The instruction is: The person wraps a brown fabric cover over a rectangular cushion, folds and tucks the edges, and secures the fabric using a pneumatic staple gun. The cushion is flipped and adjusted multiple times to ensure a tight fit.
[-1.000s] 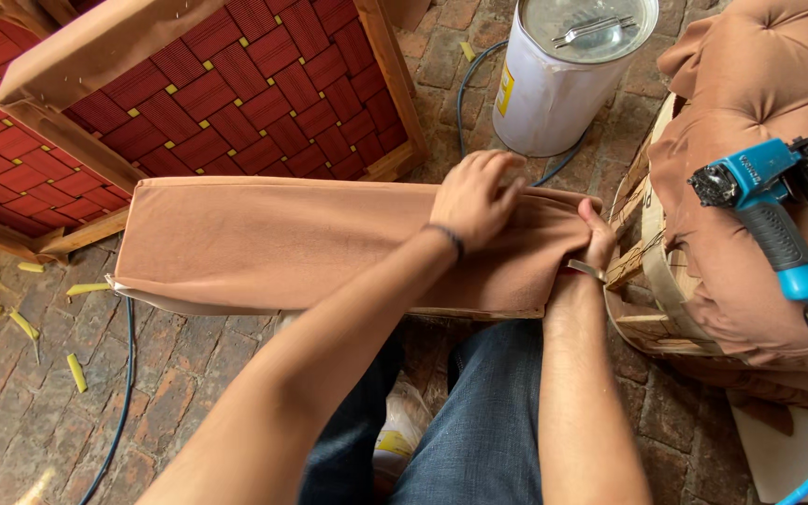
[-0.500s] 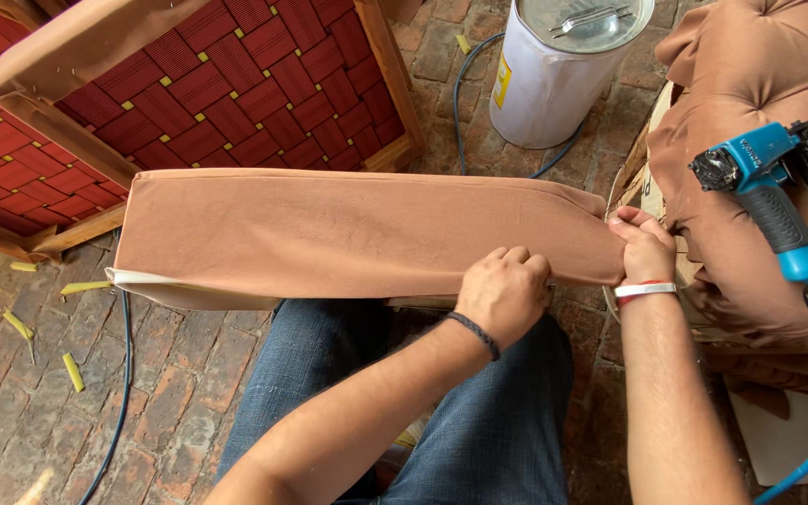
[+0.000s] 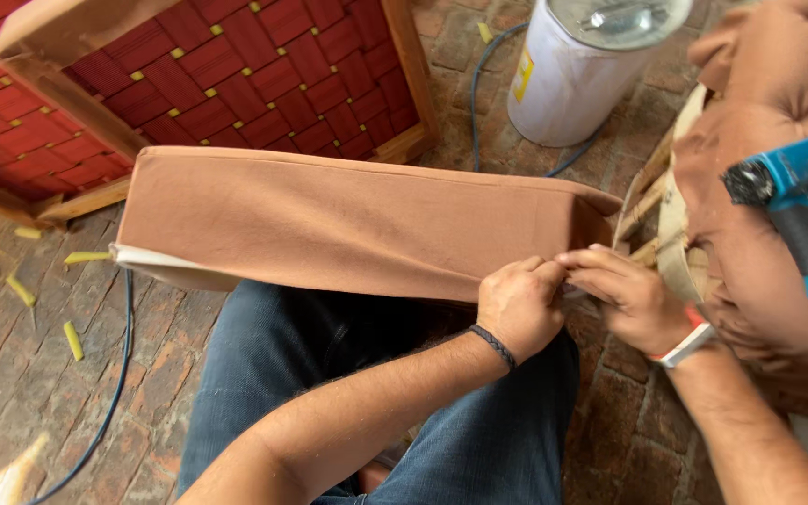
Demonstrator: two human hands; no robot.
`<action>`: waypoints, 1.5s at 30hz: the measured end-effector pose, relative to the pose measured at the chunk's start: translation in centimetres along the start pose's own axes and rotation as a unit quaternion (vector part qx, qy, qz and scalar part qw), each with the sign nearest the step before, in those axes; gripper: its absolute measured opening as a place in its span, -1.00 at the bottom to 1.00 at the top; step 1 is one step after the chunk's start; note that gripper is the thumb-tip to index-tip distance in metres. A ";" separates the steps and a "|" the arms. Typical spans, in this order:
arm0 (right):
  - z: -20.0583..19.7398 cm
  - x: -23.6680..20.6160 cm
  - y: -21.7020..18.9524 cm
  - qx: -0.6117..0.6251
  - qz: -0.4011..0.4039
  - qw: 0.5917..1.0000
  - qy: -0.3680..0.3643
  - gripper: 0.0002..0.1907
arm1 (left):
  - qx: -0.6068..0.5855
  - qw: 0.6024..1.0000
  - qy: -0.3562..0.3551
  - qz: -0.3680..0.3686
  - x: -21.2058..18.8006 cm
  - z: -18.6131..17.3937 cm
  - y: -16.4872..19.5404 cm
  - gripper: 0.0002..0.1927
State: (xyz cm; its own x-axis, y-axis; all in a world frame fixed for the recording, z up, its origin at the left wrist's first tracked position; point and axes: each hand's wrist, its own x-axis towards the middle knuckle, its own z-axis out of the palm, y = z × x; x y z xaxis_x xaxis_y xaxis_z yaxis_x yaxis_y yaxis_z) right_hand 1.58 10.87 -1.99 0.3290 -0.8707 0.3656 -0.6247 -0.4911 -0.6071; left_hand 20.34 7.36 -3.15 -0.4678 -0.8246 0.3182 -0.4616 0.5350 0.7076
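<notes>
Far left: brick floor (image 3: 39,393) with yellow scraps (image 3: 72,339) and a blue hose (image 3: 114,374) running under the work. Above it a wood frame with red webbing (image 3: 236,84) leans flat-ish, apart from the piece in hand. Centre: a long panel covered in brown fabric (image 3: 348,220) lies across the person's knees, jeans (image 3: 329,374) below it, white lining showing at its left end. Lower right corner of that panel is where both hands meet: left hand (image 3: 519,307) closed, fingers pinching the fabric edge; right hand (image 3: 630,297) touching it fingertip to fingertip, fingers curled onto the same edge, gripping or tucking, hard to tell which. Behind, a white bucket with metal lid (image 3: 577,75) stands on the bricks, hose looped round its base. Far right: tufted brown cushion on a wooden chair frame (image 3: 769,122), blue pneumatic stapler (image 3: 797,210) resting on it, well within reach, neither hand on it. Risks as I read it: fabric held only by a pinch at one corner, so a slip would let it slacken and wrinkle along the bottom edge; panel is just balanced on the knees, left end overhangs and could tip; stapler sits on a soft sloped surface and could slide off.
</notes>
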 end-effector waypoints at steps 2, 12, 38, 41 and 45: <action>-0.8 1.0 2.1 -0.044 -0.062 0.997 -0.030 -0.47 | -0.014 1.000 0.008 -0.022 0.3 -0.2 -0.3 -0.85; 2.7 6.5 6.4 -0.135 0.054 0.966 -0.213 -0.78 | 0.127 0.991 -0.015 0.030 0.2 -7.3 -2.0 -0.62; -1.4 1.0 7.4 0.017 0.311 0.947 0.084 -0.52 | 0.083 0.988 -0.128 0.000 1.9 -5.2 -2.7 -0.89; 1.8 2.4 11.3 0.389 0.594 0.688 0.150 -0.01 | 0.083 0.988 -0.132 0.012 1.5 -5.4 -2.7 -0.91; 5.2 6.9 14.6 0.451 0.636 0.621 0.073 -0.15 | 0.058 0.991 -0.120 0.031 0.0 -5.7 -2.3 -0.91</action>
State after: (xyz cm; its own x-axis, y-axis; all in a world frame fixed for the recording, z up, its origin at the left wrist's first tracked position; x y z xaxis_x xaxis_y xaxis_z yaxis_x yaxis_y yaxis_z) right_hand -1.63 -2.45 -12.04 -0.1334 -0.5906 -0.7958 0.3605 0.7191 -0.5941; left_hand 25.70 5.06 -1.13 -0.6573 -0.7295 0.1891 -0.5035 0.6118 0.6101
